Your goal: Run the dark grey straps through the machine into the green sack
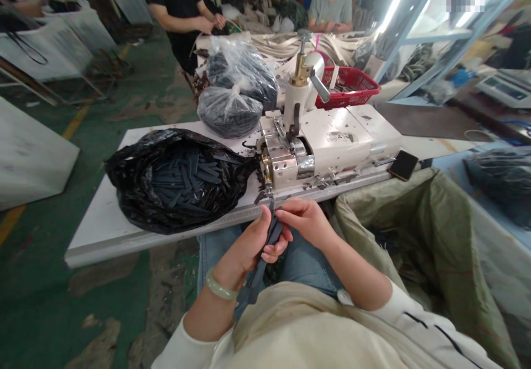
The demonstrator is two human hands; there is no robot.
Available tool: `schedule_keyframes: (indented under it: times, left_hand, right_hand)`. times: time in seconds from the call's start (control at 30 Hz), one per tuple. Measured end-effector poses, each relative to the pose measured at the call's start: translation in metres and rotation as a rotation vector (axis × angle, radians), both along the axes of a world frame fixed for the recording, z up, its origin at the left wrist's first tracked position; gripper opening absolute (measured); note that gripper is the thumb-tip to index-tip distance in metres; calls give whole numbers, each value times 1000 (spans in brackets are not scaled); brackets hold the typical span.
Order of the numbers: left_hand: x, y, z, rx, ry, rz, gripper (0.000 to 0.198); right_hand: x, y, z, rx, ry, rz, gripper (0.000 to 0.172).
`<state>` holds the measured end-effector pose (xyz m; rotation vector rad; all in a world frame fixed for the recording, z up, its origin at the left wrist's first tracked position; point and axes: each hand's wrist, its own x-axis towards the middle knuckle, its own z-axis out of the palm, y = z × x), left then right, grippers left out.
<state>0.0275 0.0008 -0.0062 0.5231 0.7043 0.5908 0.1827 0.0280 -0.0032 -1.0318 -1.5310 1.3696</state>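
My left hand (254,244) is closed around a bundle of dark blue strips (262,264) held over my lap, just below the table edge. My right hand (306,221) pinches the top of the same bundle with fingers curled. Straight ahead on the white table (99,219) stands a cream-coloured machine (327,145) with a metal head facing me. To its left an open black plastic bag (178,178) holds several more dark strips.
Two tied clear bags of dark pieces (236,92) and a red basket (350,87) sit behind the machine. A phone (403,165) lies at the table's right. A large greenish sack (418,236) opens beside my right knee. Two people work at the far table.
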Motion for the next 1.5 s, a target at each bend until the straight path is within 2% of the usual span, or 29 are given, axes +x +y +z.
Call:
schedule_keyframes:
  times: [0.07,0.13,0.2,0.3,0.4,0.5,0.6,0.7,0.8,0.93,1.0,1.07,1.17,1.3,1.4,1.5]
  left_hand:
    - [-5,-5,2,-5,28,38,70]
    - [-13,-10,4,-18,41,60,57]
    - [-24,-12,6,-34,45,65,42]
    - [-34,-11,6,-50,37,125,28]
    - [-34,-7,5,-32,25,168,30]
    - [-25,-5,6,-32,11,88,39]
    - [-16,-7,7,-36,30,33,30]
    - [-11,-10,7,35,129,115,24]
    - [-9,-11,9,118,241,206,25]
    - [-8,-12,13,149,302,230,25]
    - [-8,-11,13,134,296,207,24]
    - [-12,-9,12,111,285,188,24]
    - [-20,-4,9,74,268,189,28]
    - [-30,2,6,49,222,201,27]
    - [-34,5,6,37,204,220,26]
    - [-36,7,5,24,189,225,26]
  right_hand:
    - [-19,2,-2,9,39,-38,34]
    - [-23,7,-6,-80,154,-173,32]
    - [-17,15,-9,-224,332,-299,24]
    - [-2,24,-9,-375,549,-334,23]
    - [6,24,-8,-378,621,-287,24]
    - [6,18,-9,-323,647,-203,22]
    - [4,11,-13,-269,697,-74,20]
    - [2,6,-16,-255,741,43,19]
    - [-2,2,-22,-277,721,132,31]
    - [-11,0,-32,-328,726,178,28]
    - [-13,4,-34,-346,716,147,28]
    - [-12,15,-34,-339,667,52,27]
    - [-5,43,-28,-297,552,-128,30]
    - [3,86,-18,-309,411,-223,34]
    - [2,106,-12,-371,408,-321,32]
    - [-3,113,-10,-408,441,-379,28]
